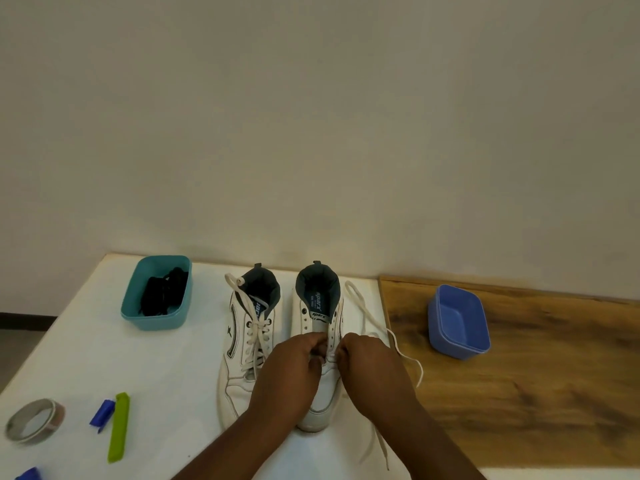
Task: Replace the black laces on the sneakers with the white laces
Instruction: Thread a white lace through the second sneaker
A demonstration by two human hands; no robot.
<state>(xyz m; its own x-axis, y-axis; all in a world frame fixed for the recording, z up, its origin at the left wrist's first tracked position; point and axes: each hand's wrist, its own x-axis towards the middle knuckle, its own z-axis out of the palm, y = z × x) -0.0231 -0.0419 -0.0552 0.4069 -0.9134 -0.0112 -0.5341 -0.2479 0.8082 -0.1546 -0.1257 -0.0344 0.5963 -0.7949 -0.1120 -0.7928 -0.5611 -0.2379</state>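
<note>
Left hand (pixel 298 358): fingers curled over the eyelet rows of the right sneaker (pixel 320 341), pinching at the white lace (pixel 367 313).
Right hand (pixel 363 358): curled, pinching the same lace just beside the left hand.
Lace tail: trails right, onto the wooden board (pixel 519 368).
Left sneaker (pixel 247 337): laced in white, just beside its pair on the desk (pixel 156 375).
Black laces (pixel 162 296): heaped in the teal tub (pixel 156 292).
Blue tub (pixel 457 322): on the board.
</note>
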